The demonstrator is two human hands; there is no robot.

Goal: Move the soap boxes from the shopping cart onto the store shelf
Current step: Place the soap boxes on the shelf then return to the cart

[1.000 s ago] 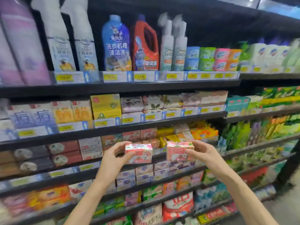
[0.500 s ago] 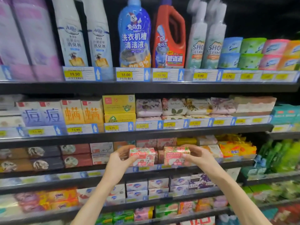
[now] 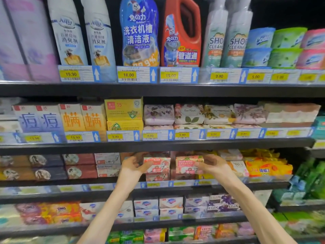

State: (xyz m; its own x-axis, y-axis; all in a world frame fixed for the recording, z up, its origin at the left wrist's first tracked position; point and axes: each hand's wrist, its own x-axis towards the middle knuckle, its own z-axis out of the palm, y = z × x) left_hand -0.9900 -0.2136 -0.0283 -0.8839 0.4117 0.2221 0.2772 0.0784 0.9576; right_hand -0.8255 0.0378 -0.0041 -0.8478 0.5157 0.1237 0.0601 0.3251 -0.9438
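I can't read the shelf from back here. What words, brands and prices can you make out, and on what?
"Goat Soap": left soap box, held by left hand
"Goat Soap": right soap box, held by right hand
"SHOE CLEANER", partly cut: spray bottles
"19.90", "18.00", "15.00", "9.90", "5.00": top-shelf price tags
"Rose Floral": wrapped soap
"LUX": purple boxes
Lower tags: blurred.

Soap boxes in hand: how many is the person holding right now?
2. One Goat Soap box in the left hand, one in the right hand, both at the third shelf. Similar boxes behind may be hidden.
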